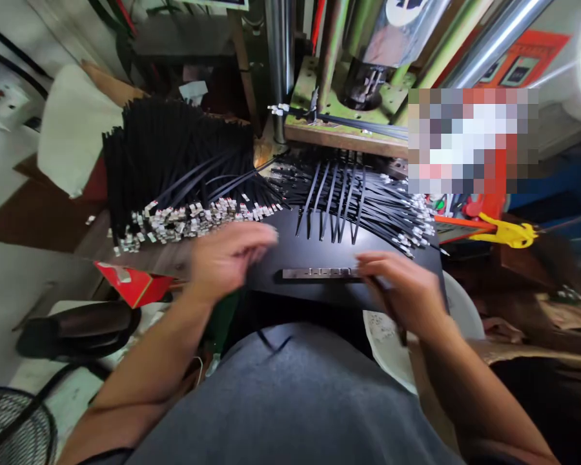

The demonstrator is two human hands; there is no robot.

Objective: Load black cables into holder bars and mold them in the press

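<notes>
A metal bar (319, 273) with small slots lies across the near part of a dark board (275, 258). At its right end are the fingertips of my right hand (404, 284), closed on that end; the lower fingers are in shadow. My left hand (227, 258) hovers left of the bar, blurred by motion, its fingers curled together; what they hold, if anything, cannot be made out. Beyond the bar, several black cables (329, 200) lie lengthwise over a layer of crosswise cables with white connectors (416, 216). A large pile of black cables (188, 148) rises behind my left hand, white connectors (174, 223) facing me.
Behind the board stands a green press (300, 103) with metal columns and a cable bundle on its ledge. A yellow clip-like object (506, 232) sits at the right on an orange part. A white tub (465, 310) is below the board's right edge; a fan (17, 426) stands lower left.
</notes>
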